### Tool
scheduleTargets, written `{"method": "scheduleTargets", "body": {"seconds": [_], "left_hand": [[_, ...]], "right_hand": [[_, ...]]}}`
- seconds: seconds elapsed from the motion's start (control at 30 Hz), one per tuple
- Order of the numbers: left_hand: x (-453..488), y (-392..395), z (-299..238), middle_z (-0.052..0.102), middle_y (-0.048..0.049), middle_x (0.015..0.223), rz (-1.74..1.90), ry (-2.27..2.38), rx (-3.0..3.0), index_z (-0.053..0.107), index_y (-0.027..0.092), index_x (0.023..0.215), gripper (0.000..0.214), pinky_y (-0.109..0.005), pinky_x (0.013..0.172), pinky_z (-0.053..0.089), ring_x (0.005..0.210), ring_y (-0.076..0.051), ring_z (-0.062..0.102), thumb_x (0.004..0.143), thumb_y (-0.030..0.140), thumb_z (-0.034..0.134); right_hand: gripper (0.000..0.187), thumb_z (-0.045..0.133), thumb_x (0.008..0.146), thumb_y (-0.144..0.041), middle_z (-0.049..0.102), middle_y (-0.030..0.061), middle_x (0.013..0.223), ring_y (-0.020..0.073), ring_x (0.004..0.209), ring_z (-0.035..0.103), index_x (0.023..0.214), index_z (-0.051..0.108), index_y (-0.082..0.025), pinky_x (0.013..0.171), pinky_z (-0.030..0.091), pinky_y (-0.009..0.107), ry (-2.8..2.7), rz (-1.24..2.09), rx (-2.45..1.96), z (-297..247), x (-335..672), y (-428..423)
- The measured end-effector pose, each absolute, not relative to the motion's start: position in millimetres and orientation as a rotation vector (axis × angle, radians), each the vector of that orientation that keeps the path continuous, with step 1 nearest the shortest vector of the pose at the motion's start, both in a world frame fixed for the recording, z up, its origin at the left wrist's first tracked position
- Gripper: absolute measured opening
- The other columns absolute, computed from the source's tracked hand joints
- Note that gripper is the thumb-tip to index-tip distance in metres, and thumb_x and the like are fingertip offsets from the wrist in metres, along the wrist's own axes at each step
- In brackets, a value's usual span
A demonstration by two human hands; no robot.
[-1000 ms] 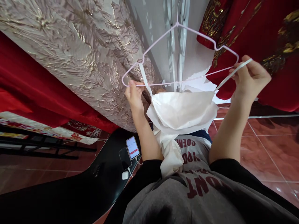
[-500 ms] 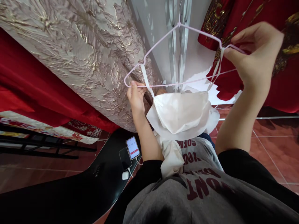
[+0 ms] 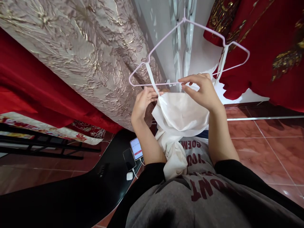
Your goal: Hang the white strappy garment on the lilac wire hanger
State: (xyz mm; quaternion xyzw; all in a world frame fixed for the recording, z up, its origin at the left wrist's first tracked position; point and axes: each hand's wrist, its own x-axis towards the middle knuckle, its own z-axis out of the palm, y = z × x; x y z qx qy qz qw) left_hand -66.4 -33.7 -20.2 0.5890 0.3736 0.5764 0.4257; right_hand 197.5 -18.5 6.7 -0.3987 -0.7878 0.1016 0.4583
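A pale pink clothes hanger [image 3: 166, 34] hangs in front of me with a white strappy garment [image 3: 185, 110] on it. The left strap [image 3: 151, 76] and the right strap [image 3: 222, 61] loop over the notches in the hanger's shoulders. My left hand [image 3: 142, 103] is at the left strap's lower end, its fingers stretched out against the strap and the garment's top edge. Across from it, my right hand [image 3: 201, 90] hovers at the hanger's bottom bar above the neckline, thumb and fingers apart. The garment's lower part bunches against my shirt.
A shiny beige floral fabric [image 3: 95, 57] hangs at left beside red cloth [image 3: 35, 79]. At right hangs a red garment with gold decoration [image 3: 266, 41]. Two phones [image 3: 136, 148] and a small white case [image 3: 129, 176] lie on a black bench [image 3: 71, 196].
My right hand has left the hanger's right end and moved left and down to the bottom bar. My left hand has shifted from the bar's left corner to the strap's base.
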Motion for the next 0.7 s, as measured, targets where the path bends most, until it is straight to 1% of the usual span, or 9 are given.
{"method": "scheduleTargets", "body": {"seconds": [0.13, 0.23, 0.33, 0.37, 0.43, 0.53, 0.6, 0.67, 0.7], "left_hand": [[-69, -63, 2, 0.08, -0.0126, 0.105, 1.359, 1.106, 1.704, 0.079, 0.019, 0.098, 0.039, -0.029, 0.08, 0.056, 0.103, -0.024, 0.073, 0.104, 0.055, 0.064], [-58, -76, 22, 0.078, -0.0112, 0.104, 1.511, 0.943, 1.646, 0.08, 0.022, 0.105, 0.041, -0.03, 0.067, 0.051, 0.086, -0.023, 0.067, 0.099, 0.061, 0.069], [-44, -75, 36, 0.071, -0.0089, 0.134, 1.687, 0.646, 1.488, 0.079, 0.028, 0.119, 0.055, -0.029, 0.05, 0.038, 0.073, -0.019, 0.059, 0.093, 0.074, 0.068], [-41, -72, 39, 0.065, -0.0061, 0.145, 1.745, 0.607, 1.457, 0.078, 0.03, 0.121, 0.055, -0.028, 0.047, 0.034, 0.073, -0.019, 0.058, 0.093, 0.075, 0.065], [-39, -66, 39, 0.058, -0.0008, 0.155, 1.887, 0.566, 1.384, 0.078, 0.031, 0.12, 0.048, -0.027, 0.046, 0.032, 0.076, -0.018, 0.057, 0.097, 0.069, 0.06], [-49, -56, 30, 0.057, 0.0003, 0.156, 2.132, 0.567, 1.172, 0.077, 0.028, 0.118, 0.033, -0.025, 0.046, 0.033, 0.074, -0.015, 0.053, 0.104, 0.047, 0.054], [-60, -50, 21, 0.057, 0.0001, 0.156, 2.235, 0.728, 1.036, 0.075, 0.027, 0.118, 0.027, -0.024, 0.045, 0.028, 0.067, -0.012, 0.05, 0.105, 0.034, 0.052], [-69, -45, 12, 0.065, -0.003, 0.147, 2.174, 0.954, 0.991, 0.076, 0.025, 0.115, 0.024, -0.024, 0.044, 0.021, 0.06, -0.009, 0.047, 0.104, 0.026, 0.054], [-70, -43, 9, 0.07, -0.0055, 0.138, 2.09, 1.02, 1.008, 0.076, 0.024, 0.112, 0.021, -0.024, 0.043, 0.019, 0.056, -0.008, 0.046, 0.104, 0.028, 0.057]], "right_hand": [[0.021, 0.063, 0.099, -0.041, 0.081, 0.0005, 0.105, 0.0252, 0.096, 0.071, 0.107, 0.08, -0.031, 0.113, 0.037, 0.054, -1.937, 0.275, -0.967, 8, 202, -21], [0.021, 0.064, 0.098, -0.039, 0.081, -0.0001, 0.111, 0.0249, 0.099, 0.072, 0.111, 0.08, -0.032, 0.11, 0.039, 0.052, -1.986, 0.347, -0.903, 13, 205, -25], [0.025, 0.065, 0.097, -0.039, 0.081, -0.0005, 0.117, 0.0251, 0.104, 0.072, 0.118, 0.078, -0.034, 0.109, 0.041, 0.05, -2.05, 0.403, -0.835, 17, 208, -29], [0.026, 0.065, 0.097, -0.04, 0.081, -0.0006, 0.117, 0.0253, 0.104, 0.072, 0.119, 0.078, -0.034, 0.109, 0.041, 0.05, -2.062, 0.403, -0.828, 18, 210, -31], [0.027, 0.064, 0.098, -0.04, 0.081, -0.0008, 0.116, 0.0261, 0.105, 0.072, 0.12, 0.078, -0.035, 0.11, 0.039, 0.05, -2.073, 0.391, -0.831, 20, 213, -34], [0.029, 0.063, 0.098, -0.043, 0.08, -0.0001, 0.118, 0.0274, 0.108, 0.071, 0.121, 0.078, -0.035, 0.112, 0.037, 0.052, -2.072, 0.369, -0.848, 20, 217, -35], [0.029, 0.063, 0.098, -0.044, 0.08, 0.0009, 0.119, 0.0283, 0.108, 0.071, 0.121, 0.078, -0.034, 0.113, 0.035, 0.053, -2.062, 0.347, -0.87, 19, 217, -35], [0.031, 0.063, 0.098, -0.045, 0.08, 0.0019, 0.118, 0.029, 0.108, 0.071, 0.121, 0.078, -0.033, 0.113, 0.035, 0.055, -2.057, 0.336, -0.877, 18, 214, -34], [0.031, 0.063, 0.098, -0.046, 0.08, 0.0022, 0.119, 0.0292, 0.109, 0.071, 0.122, 0.078, -0.033, 0.114, 0.035, 0.055, -2.054, 0.336, -0.873, 17, 211, -35]]}}
